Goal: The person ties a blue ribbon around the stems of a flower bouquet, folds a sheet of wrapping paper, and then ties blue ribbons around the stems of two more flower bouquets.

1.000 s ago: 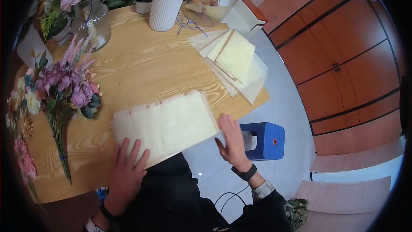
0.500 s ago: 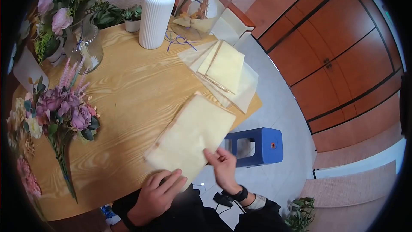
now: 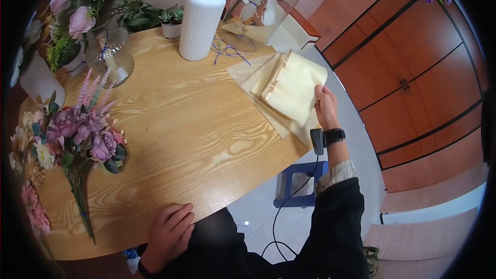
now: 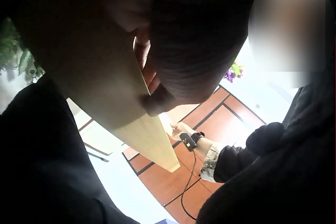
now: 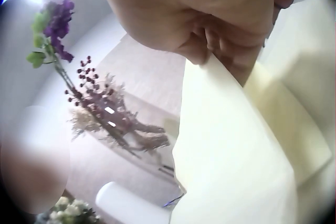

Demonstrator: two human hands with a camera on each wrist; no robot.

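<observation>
My right hand point(image 3: 326, 107) pinches the near right edge of a folded cream sheet of wrapping paper point(image 3: 296, 85). It lies over a stack of pale paper sheets point(image 3: 248, 71) at the table's right end. Seen from the right wrist, thumb and fingers point(image 5: 197, 50) grip a corner of the cream paper point(image 5: 226, 145), which hangs down in a broad fold. My left hand point(image 3: 169, 231) rests at the front edge of the wooden table point(image 3: 165, 139), fingers loosely bent and holding nothing. In the left wrist view its fingers point(image 4: 160, 100) lie against the table edge point(image 4: 152, 142).
A bunch of purple and pink flowers point(image 3: 77, 139) lies on the left. Behind it stands a glass vase point(image 3: 114, 57). A white ribbed vase point(image 3: 200, 28) and purple ribbon point(image 3: 227, 50) are at the back. A blue stool point(image 3: 294, 196) stands below the right edge.
Both hands handled the cream paper at the front edge and turned it. The right hand has since carried it to the stack at back right; the left hand has let go.
</observation>
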